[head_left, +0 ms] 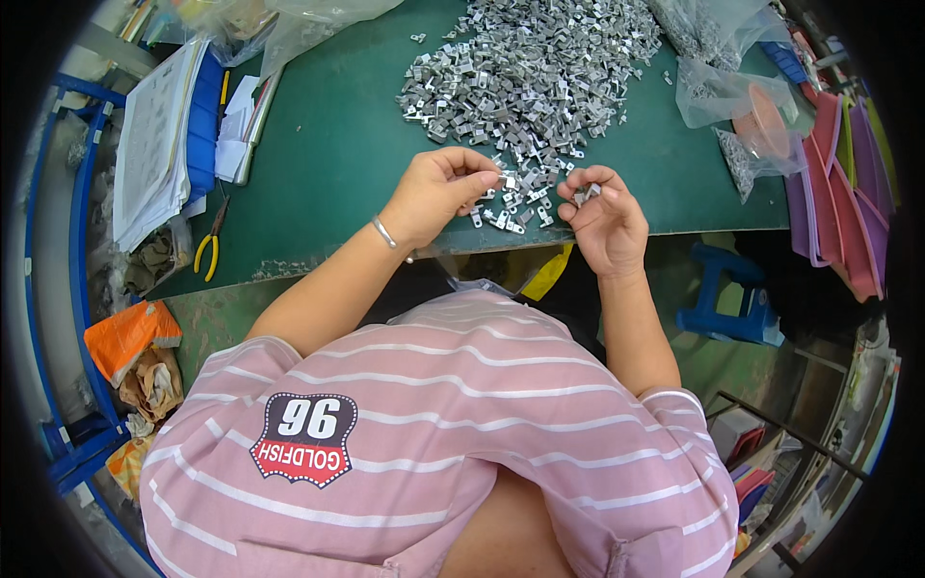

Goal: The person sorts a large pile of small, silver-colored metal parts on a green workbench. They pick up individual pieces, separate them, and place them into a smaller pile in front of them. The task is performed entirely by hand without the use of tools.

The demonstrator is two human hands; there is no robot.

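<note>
A big heap of small bent metal brackets [525,87] spreads over the green table [337,116], with several loose brackets [515,207] trailing to its near edge. My left hand [438,197], a silver bangle on its wrist, is closed in a pinch at the left of these loose pieces. Whatever lies between its thumb and forefinger is too small to make out against the brackets behind. To the right, my right hand [612,222] is turned partly palm up with curled fingers. It grips a small metal bracket [586,195] near the fingertips.
Yellow-handled pliers [208,246] lie at the table's left, beside papers [159,144] and a blue bin [206,125]. Clear plastic bags [713,91] of metal parts sit at the right, near pink and purple trays [843,183]. A blue stool [727,294] stands below.
</note>
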